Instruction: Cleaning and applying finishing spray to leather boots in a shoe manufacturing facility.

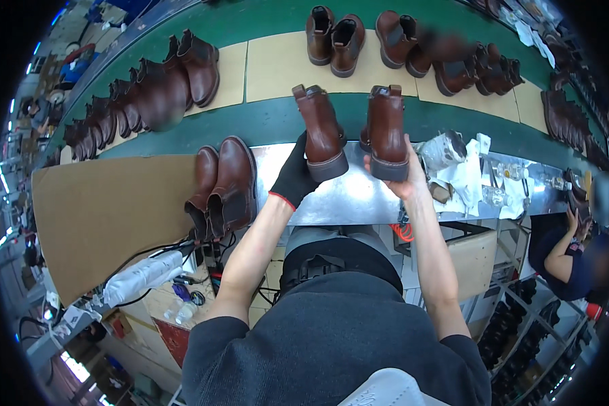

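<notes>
Boots fill the middle of the frame: the left hand [295, 177], in a black glove, grips one brown boot [321, 132] by its heel and sole, and the bare right hand [402, 177] clasps a second brown boot [387, 132] the same way. Both boots are held toe-up, side by side but apart, above a shiny metal worktop [345, 196]. Just left of the gloved hand another pair of brown boots [223, 186] lies on the worktop's edge, beside a large sheet of cardboard [108, 210] at centre left. Crumpled white cloths and small bottles [474, 172] sit to the right. Across the upper frame a green conveyor belt [271, 118] carries more brown boots [335, 37] on tan pads. Another person [568, 254] sits at the right edge.
</notes>
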`<state>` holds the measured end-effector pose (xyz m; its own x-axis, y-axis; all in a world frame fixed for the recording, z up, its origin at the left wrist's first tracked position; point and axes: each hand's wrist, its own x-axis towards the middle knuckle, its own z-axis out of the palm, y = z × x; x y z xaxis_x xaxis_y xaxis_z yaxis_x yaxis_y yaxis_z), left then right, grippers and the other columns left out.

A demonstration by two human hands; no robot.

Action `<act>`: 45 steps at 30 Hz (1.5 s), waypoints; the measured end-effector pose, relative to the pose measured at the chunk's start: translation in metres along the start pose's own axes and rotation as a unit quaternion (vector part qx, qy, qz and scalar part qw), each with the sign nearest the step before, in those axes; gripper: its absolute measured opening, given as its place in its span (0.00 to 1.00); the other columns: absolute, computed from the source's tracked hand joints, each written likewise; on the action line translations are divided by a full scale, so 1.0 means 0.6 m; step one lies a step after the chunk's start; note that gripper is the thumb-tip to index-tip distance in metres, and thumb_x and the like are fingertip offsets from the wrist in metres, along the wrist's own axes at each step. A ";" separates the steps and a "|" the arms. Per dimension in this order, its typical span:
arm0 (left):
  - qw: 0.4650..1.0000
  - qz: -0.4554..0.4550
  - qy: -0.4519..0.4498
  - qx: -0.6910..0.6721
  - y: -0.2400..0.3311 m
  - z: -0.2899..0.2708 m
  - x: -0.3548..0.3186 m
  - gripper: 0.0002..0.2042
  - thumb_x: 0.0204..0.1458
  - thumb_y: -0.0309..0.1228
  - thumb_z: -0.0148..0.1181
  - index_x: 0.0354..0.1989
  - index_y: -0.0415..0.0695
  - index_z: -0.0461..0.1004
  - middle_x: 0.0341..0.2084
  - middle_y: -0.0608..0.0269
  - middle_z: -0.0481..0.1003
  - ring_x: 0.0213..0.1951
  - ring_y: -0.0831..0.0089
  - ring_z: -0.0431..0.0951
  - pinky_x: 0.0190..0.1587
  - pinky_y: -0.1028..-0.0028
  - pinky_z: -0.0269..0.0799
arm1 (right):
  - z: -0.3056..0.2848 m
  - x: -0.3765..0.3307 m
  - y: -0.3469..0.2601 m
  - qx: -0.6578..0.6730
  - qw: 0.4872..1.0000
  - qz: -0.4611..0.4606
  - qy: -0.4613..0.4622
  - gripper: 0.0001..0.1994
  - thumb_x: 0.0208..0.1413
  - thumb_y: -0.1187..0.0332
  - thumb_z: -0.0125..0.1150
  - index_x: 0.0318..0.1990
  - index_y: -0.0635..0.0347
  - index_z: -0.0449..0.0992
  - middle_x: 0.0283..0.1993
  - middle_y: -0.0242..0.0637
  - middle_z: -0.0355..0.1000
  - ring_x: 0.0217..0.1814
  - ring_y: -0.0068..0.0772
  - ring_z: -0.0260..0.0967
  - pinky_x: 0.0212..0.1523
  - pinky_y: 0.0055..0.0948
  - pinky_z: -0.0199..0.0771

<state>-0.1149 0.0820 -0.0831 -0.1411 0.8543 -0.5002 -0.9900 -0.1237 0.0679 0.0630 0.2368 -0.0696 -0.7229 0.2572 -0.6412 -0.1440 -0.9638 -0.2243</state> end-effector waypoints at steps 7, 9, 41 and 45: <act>0.985 0.086 0.049 0.144 -0.012 -0.080 -0.025 0.23 0.62 0.39 0.48 0.62 0.40 0.60 0.53 0.55 0.69 0.54 0.68 0.71 0.56 0.70 0.66 | -0.039 0.026 0.041 -0.243 0.970 0.001 0.006 0.22 0.61 0.54 0.48 0.56 0.59 0.67 0.55 0.41 0.70 0.53 0.34 0.70 0.54 0.37 0.67; 0.909 0.110 0.078 0.393 -0.014 -0.108 -0.044 0.25 0.59 0.40 0.52 0.61 0.38 0.61 0.51 0.53 0.70 0.51 0.67 0.72 0.53 0.70 0.67 | -0.062 0.038 0.060 -0.322 0.943 0.025 0.082 0.27 0.60 0.47 0.46 0.55 0.62 0.67 0.56 0.50 0.67 0.56 0.41 0.67 0.55 0.39 0.64; 0.663 0.158 0.129 0.721 0.083 -0.097 0.071 0.44 0.26 0.40 0.77 0.57 0.37 0.66 0.49 0.49 0.73 0.49 0.61 0.75 0.51 0.67 0.71 | -0.065 0.141 0.030 -0.668 0.703 -0.179 0.168 0.41 0.28 0.47 0.77 0.51 0.65 0.74 0.49 0.49 0.70 0.46 0.41 0.72 0.48 0.33 0.72; 0.659 0.150 0.131 0.725 0.081 -0.087 0.069 0.45 0.26 0.41 0.78 0.57 0.37 0.65 0.49 0.49 0.73 0.49 0.61 0.75 0.52 0.67 0.71 | -0.065 0.135 0.030 -0.675 0.698 -0.185 0.154 0.41 0.30 0.48 0.77 0.51 0.67 0.73 0.50 0.48 0.70 0.46 0.40 0.72 0.49 0.34 0.71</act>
<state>-0.1685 0.0847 -0.1458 -0.5130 0.7618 -0.3956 0.0927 0.5074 0.8567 0.0283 0.2429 -0.1539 -0.5954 0.6740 -0.4373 0.6352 0.0617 -0.7698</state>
